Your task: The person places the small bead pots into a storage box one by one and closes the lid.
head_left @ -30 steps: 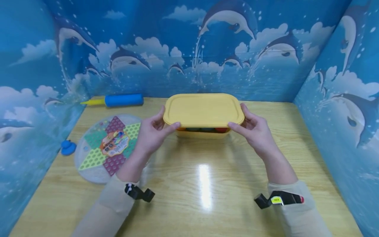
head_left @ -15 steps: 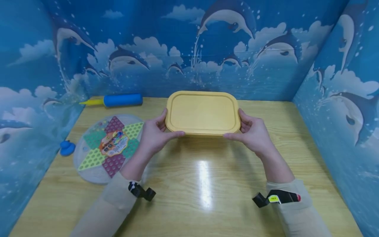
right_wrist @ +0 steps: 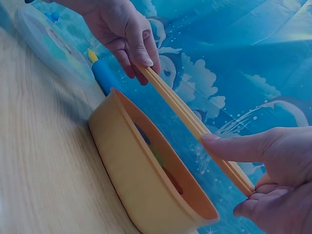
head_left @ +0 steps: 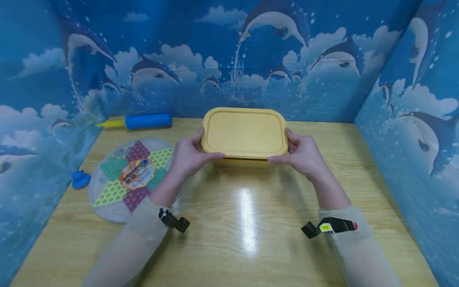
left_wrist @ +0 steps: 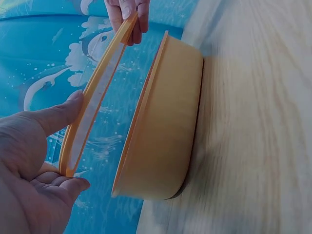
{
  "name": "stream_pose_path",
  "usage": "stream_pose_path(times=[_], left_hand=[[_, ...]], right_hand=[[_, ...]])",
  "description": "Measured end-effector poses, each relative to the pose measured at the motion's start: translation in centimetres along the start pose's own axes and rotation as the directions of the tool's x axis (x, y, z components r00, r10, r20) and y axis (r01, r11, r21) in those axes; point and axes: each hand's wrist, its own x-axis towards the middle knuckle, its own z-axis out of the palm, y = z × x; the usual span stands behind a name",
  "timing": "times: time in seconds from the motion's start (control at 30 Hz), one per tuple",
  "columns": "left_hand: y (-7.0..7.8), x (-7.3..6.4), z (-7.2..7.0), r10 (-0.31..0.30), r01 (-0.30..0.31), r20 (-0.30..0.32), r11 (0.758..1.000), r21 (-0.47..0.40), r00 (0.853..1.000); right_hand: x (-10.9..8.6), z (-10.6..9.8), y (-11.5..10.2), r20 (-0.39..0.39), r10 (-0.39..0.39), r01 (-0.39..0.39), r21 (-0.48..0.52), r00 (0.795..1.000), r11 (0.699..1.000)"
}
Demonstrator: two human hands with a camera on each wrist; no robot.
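A yellow rounded lid (head_left: 245,131) is held level between both hands, apart from and above a yellow plastic box (right_wrist: 146,170). My left hand (head_left: 190,155) grips the lid's left end, thumb on its near edge and fingers beneath. At the opposite end my right hand (head_left: 299,155) pinches the lid the same way. In the right wrist view, the box stands upright on the table with dark, green and red things inside, too little seen to name. From the head view the lid hides most of the box.
On the left lies a round Chinese checkers board (head_left: 134,179) with a coloured star. Behind it is a blue hand pump (head_left: 148,121) with a yellow nozzle. A small blue knob-shaped piece (head_left: 81,179) sits near the left edge. Dolphin-print curtains (head_left: 229,59) border the wooden table (head_left: 247,255).
Both hands still hold the lid. It first shifted nearer and covered the box's coloured contents in the head view, then moved slightly back, showing the box's front wall again.
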Motion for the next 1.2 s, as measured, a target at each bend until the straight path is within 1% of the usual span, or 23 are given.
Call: stream_pose_path(times=[0.13,0.23,0.5,0.63,0.73,0.87,1.03,1.2], left_hand=[[-0.2,0.9,0.0,-0.002,0.002,0.023,0.999,0.036,1.0],[-0.6,1.4,0.1,0.002,-0.005,0.04,0.998,0.064,0.999],[-1.5,1.9,0.4,-0.026,0.021,0.035,0.988,0.155,0.999],[-2.0,2.1,0.5,-0.033,0.025,0.037,0.983,0.183,0.999],[-2.4,2.2,0.5,-0.04,0.032,0.038,0.981,0.191,0.998],[-2.8,2.3,0.6,-0.066,0.056,0.049,0.982,0.183,0.997],[-2.9,2.3,0.6,-0.093,0.082,0.055,0.981,0.174,0.994],[-3.0,2.1,0.6,-0.098,0.086,0.055,0.978,0.19,0.994]], right_hand=[[1.1,0.2,0.2,0.012,0.024,-0.024,-0.008,1.0,1.0],[1.7,0.4,0.6,0.023,0.023,-0.023,0.005,0.999,1.0],[2.5,1.1,1.8,0.034,0.046,-0.045,-0.025,0.998,0.999],[2.8,1.4,2.1,0.043,0.053,-0.052,-0.029,0.998,0.998],[2.8,1.6,2.2,0.05,0.056,-0.055,-0.031,0.997,0.998],[2.6,1.7,2.1,0.056,0.057,-0.054,-0.045,0.997,0.998],[2.6,1.7,2.0,0.052,0.066,-0.062,-0.073,0.996,0.995],[2.6,1.9,2.2,0.046,0.076,-0.071,-0.104,0.996,0.992]])
